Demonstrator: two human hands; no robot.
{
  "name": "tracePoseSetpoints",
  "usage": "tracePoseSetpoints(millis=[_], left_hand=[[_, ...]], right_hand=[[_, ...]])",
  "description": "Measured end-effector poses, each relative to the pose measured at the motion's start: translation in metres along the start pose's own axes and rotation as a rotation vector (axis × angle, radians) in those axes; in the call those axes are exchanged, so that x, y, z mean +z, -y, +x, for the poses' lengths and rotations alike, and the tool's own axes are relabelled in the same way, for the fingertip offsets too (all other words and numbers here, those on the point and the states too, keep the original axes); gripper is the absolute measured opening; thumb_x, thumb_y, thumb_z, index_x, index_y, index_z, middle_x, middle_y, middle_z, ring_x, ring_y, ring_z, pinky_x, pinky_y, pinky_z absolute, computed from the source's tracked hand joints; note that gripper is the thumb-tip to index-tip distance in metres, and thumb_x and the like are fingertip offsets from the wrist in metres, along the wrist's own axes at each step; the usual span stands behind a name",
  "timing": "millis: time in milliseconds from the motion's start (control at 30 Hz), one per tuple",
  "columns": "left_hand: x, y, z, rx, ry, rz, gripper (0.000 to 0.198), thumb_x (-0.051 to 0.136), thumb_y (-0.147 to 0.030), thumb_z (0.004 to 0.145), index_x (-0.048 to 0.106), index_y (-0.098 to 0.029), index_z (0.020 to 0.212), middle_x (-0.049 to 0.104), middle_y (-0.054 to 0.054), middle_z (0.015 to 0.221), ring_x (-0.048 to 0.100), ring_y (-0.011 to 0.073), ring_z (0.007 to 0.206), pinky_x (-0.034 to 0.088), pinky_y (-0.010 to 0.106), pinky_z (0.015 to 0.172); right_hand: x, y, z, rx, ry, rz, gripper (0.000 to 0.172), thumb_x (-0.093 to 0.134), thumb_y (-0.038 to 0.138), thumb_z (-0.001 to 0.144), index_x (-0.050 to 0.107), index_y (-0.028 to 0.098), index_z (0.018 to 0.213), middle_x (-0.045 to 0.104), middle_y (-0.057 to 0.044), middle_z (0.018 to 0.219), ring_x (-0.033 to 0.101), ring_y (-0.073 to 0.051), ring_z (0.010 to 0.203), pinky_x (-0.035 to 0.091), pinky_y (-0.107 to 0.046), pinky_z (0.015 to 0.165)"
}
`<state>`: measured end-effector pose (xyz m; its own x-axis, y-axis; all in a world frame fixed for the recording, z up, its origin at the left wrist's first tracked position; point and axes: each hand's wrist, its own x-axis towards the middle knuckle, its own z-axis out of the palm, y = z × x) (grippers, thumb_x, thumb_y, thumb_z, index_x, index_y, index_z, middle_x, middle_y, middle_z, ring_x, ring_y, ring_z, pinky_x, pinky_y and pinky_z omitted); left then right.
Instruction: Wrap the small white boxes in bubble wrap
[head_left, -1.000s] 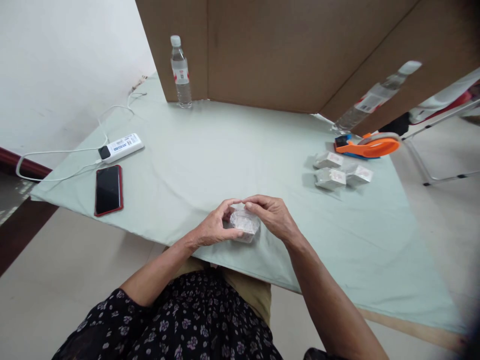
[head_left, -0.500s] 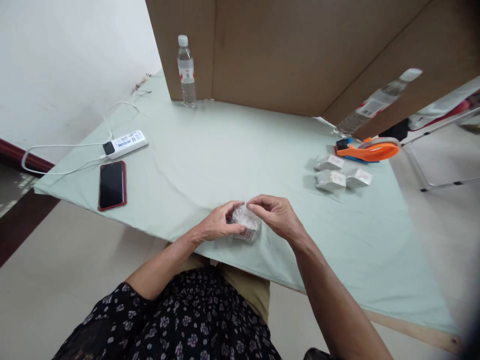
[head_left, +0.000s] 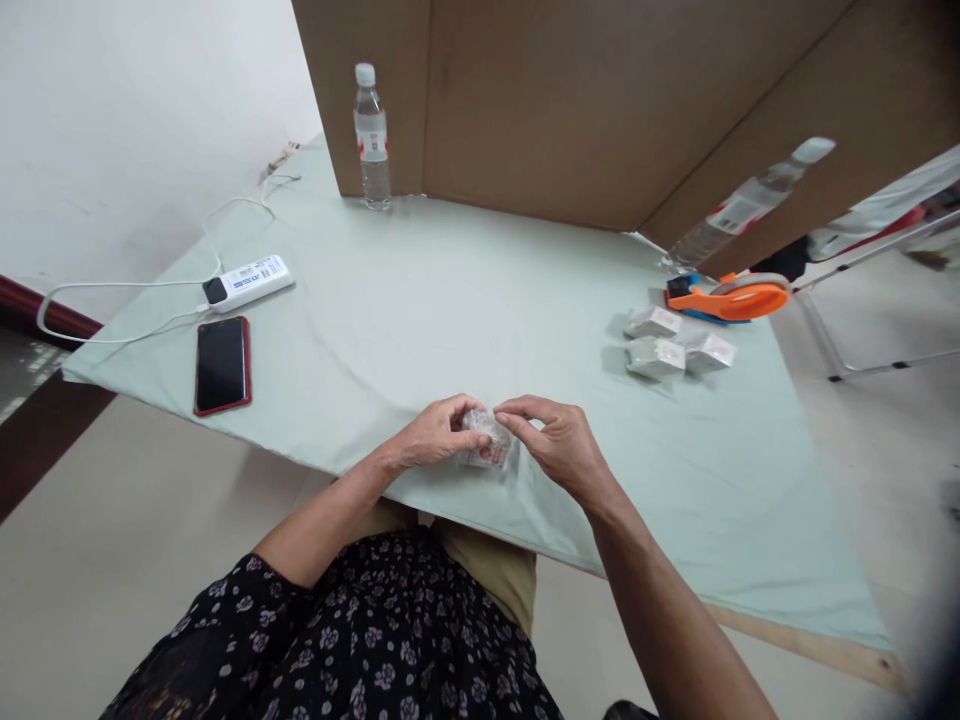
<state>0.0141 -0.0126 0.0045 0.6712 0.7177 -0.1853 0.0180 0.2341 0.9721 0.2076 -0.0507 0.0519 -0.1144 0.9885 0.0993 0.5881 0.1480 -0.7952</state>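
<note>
A small white box with red print, wrapped in clear plastic (head_left: 486,455), rests near the front edge of the cloth-covered table (head_left: 420,330). My left hand (head_left: 436,432) grips it from the left, thumb on the near side and fingers behind. On the right, my right hand (head_left: 551,432) is pinched at the box's upper right corner, thumb and forefinger together. Whatever lies between those fingertips, perhaps a bit of the clear wrap, is too small to make out.
Several similar wrapped boxes (head_left: 656,357) sit to the right, by an orange tape dispenser (head_left: 739,298). Water bottles (head_left: 373,145) stand against a brown board (head_left: 525,110). A phone (head_left: 223,365) and a white power bank with cable (head_left: 251,284) lie at left.
The box has tipped slightly in my left hand, so its red print shows more clearly. My right hand's pinch stays near the box's corner. The view has shifted a little.
</note>
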Motion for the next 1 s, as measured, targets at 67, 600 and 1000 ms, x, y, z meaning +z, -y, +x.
tracePoseSetpoints(millis=[67, 600, 1000], left_hand=[[0.000, 0.002, 0.001, 0.013, -0.027, 0.013, 0.038, 0.075, -0.037, 0.076, 0.060, -0.015, 0.102, 0.062, 0.001, 0.086, 0.058, 0.0130, 0.077, 0.045, 0.027, 0.073], [0.016, 0.007, 0.006, 0.113, -0.320, 0.304, 0.033, 0.048, -0.042, 0.095, 0.067, -0.016, 0.102, 0.066, 0.002, 0.087, 0.058, 0.0142, 0.082, 0.045, 0.025, 0.077], [0.024, -0.001, 0.008, 0.098, -0.361, 0.490, 0.030, 0.044, -0.035, 0.096, 0.065, -0.017, 0.085, 0.060, -0.002, 0.072, 0.054, 0.0134, 0.071, 0.041, 0.024, 0.070]], right_hand=[[0.004, -0.001, -0.004, -0.019, -0.021, -0.004, 0.018, 0.062, 0.034, 0.088, 0.078, 0.026, 0.085, 0.078, -0.003, 0.089, 0.072, -0.024, 0.083, 0.054, -0.038, 0.079], [0.030, -0.029, -0.008, -0.177, -0.259, -0.203, 0.021, 0.058, 0.033, 0.094, 0.077, 0.025, 0.094, 0.079, -0.004, 0.095, 0.072, -0.023, 0.095, 0.050, -0.040, 0.087], [0.032, -0.029, -0.021, -0.329, -0.299, -0.443, 0.019, 0.057, 0.029, 0.097, 0.075, 0.024, 0.103, 0.076, -0.005, 0.098, 0.067, -0.022, 0.097, 0.044, -0.038, 0.087]])
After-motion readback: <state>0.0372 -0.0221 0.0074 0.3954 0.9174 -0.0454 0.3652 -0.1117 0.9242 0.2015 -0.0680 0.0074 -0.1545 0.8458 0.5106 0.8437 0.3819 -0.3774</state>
